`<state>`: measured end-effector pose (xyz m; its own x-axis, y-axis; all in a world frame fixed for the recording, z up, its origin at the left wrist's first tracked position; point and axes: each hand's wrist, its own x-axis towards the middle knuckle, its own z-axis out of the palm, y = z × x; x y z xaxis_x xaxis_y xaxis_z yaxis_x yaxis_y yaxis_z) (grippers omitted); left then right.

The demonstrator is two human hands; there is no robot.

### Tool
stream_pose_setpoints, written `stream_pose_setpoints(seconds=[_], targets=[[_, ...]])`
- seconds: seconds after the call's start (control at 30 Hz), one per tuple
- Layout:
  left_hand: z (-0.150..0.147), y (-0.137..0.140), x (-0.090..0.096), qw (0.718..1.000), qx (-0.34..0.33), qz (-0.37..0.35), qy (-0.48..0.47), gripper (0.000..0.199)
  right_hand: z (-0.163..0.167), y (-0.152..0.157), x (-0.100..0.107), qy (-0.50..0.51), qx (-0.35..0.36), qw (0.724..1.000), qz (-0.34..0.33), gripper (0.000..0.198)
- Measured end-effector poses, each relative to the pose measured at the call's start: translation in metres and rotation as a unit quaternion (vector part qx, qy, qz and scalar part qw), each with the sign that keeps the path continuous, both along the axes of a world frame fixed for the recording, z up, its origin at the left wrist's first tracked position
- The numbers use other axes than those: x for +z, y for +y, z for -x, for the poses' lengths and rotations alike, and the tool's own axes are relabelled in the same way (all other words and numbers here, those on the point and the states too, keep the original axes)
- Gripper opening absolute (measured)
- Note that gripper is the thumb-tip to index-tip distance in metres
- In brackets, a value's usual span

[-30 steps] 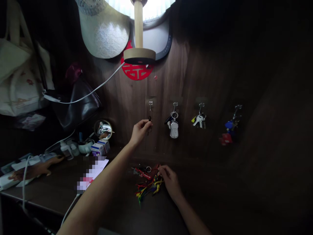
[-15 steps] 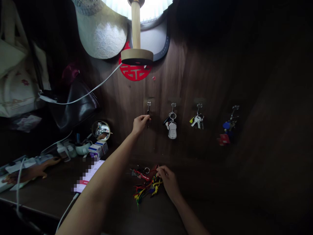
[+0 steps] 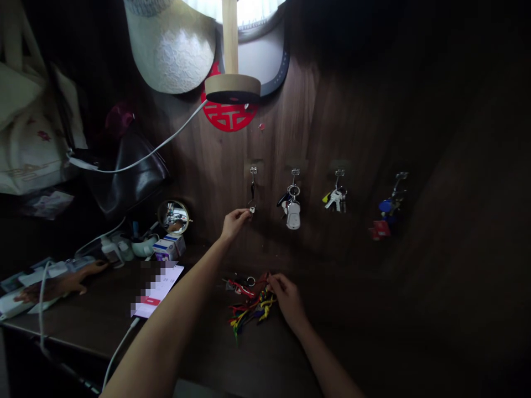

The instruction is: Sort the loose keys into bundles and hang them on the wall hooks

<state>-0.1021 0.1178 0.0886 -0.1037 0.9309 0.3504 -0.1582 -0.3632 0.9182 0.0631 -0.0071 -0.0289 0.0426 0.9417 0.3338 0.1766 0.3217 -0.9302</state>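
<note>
My left hand (image 3: 234, 224) is raised to the wooden back panel, with thumb and finger pinched on a small key (image 3: 252, 211). That key hangs on a black strap (image 3: 253, 190) from the leftmost metal hook (image 3: 254, 171). Lower down, my right hand (image 3: 288, 301) pinches the reddish end of a bundle of colourful braided cords (image 3: 253, 308) on the desk. Beside the cords lie a metal ring (image 3: 250, 281) and small red and dark pieces, too dim to name. Both hands have their fingers closed.
Other hooks carry keys with a grey fob (image 3: 293, 214), silver keys (image 3: 337, 200) and a blue tag (image 3: 385, 207). A lamp (image 3: 232, 88) hangs above, its white cable crossing left. A phone (image 3: 160, 290), mirror (image 3: 173, 217), boxes (image 3: 170, 247) and bags (image 3: 136, 160) are at left.
My left hand has slid down from the black strap to the small key below it, which now shows. My right hand stays on the cords. The view has shifted slightly.
</note>
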Motion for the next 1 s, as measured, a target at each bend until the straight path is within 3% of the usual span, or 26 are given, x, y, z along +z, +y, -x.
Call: stream_pose_setpoints(seconds=[0.3, 0.47, 0.67, 0.77, 1.0], targets=[[0.015, -0.041, -0.062, 0.998, 0.006, 0.047, 0.036, 0.042, -0.002, -0.001, -0.001, -0.045, -0.010, 0.999, -0.017, 0.039], [0.020, -0.067, -0.088, 0.994, 0.019, 0.061, 0.086, 0.031, -0.002, 0.000, -0.005, -0.036, -0.002, 0.999, -0.007, 0.039], [0.026, -0.096, -0.096, 0.979, 0.036, 0.064, 0.188, 0.019, -0.001, 0.000, -0.004, -0.026, 0.004, 1.000, -0.001, 0.037], [0.027, -0.111, -0.097, 0.962, 0.044, 0.040, 0.265, 0.019, -0.001, 0.000, -0.004, -0.031, -0.001, 1.000, -0.001, 0.037], [0.034, -0.131, -0.107, 0.945, 0.027, -0.029, 0.324, 0.023, 0.000, 0.000, -0.004, -0.027, 0.002, 1.000, 0.011, 0.033]])
